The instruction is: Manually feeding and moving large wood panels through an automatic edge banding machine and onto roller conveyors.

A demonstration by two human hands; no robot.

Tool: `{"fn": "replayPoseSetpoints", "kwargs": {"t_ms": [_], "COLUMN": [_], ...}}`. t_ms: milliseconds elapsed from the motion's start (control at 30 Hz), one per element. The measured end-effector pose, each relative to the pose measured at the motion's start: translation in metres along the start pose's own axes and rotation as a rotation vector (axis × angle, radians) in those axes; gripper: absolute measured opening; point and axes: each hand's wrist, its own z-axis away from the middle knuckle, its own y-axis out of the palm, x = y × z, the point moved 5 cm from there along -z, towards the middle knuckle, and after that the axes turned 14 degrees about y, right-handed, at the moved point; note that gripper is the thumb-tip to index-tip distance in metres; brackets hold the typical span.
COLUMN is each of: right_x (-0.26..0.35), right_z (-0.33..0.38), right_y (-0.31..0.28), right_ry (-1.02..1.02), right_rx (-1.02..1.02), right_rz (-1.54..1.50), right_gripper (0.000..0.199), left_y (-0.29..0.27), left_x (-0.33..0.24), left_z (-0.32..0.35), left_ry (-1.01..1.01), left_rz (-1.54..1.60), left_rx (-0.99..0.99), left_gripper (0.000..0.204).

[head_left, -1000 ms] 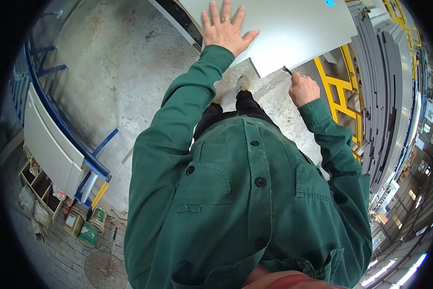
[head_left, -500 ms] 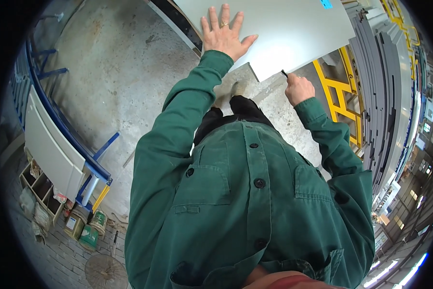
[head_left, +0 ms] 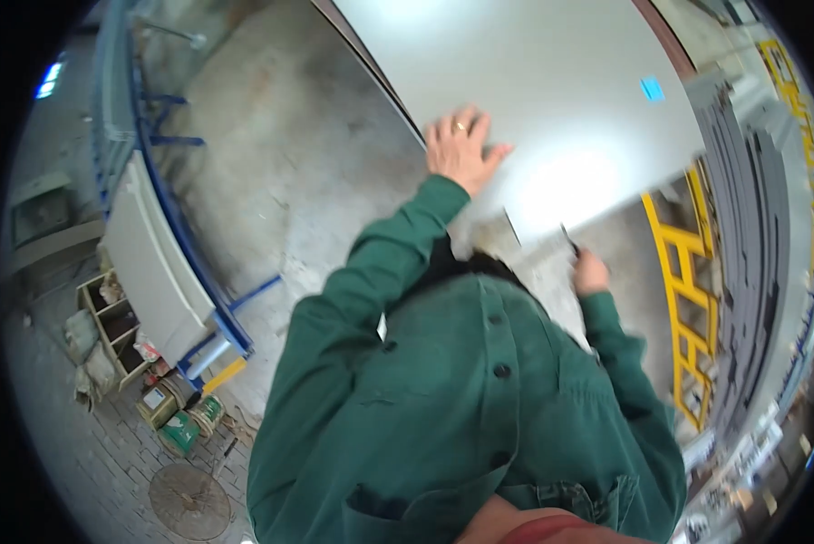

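A large pale grey panel [head_left: 534,82] lies in front of me, with a small blue sticker [head_left: 652,89] near its right side. My left hand [head_left: 462,152] rests on the panel by its left edge, fingers fairly close together and thumb held out. Just off the panel's near edge, my right hand [head_left: 592,271] is closed around a slim, dark-handled tool [head_left: 571,241]. Its thin tip points up toward that edge. Blur hides what kind of tool it is and whether it touches the panel.
On the right stand a yellow metal frame [head_left: 685,245] and a stack of long dark grey profiles [head_left: 742,190]. To the left, a blue rack [head_left: 235,331] carries pale panels [head_left: 158,258]. Beyond it are a divided wooden box [head_left: 108,315], buckets [head_left: 179,433] and a round wire guard [head_left: 189,501].
The view has shifted, showing more of the panel. My left hand's fingers, widely spread before, are now closer together. My right hand still holds the slim tool near the panel's edge.
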Motion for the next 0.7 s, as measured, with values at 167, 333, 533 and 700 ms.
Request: {"fn": "replayPoseSetpoints", "kwargs": {"t_ms": [167,333,533,700], "right_x": [-0.144,-0.090,-0.189,-0.263], "right_z": [-0.056,-0.090,-0.102,-0.119], "right_y": [-0.021,-0.020,-0.002,-0.018], "right_ry": [0.105,0.753,0.692,0.795], "right_rx": [-0.448,-0.318,-0.531,-0.239], "right_rz": [-0.886,-1.505,-0.594,-0.038], "right_gripper": [0.027,0.021,0.032,0.037], "left_y": [-0.050,-0.073,-0.042,-0.090], "left_x": [0.143,0.336,0.329,0.308], "left_z": [-0.118,-0.237,-0.255,-0.117], "left_ry": [-0.100,0.050,-0.185,-0.362], "left_rz": [0.073,-0.563,-0.126,-0.022], "left_rx": [-0.224,-0.314,0.080,0.178], "left_gripper": [0.045,0.055,0.062,0.058]}}
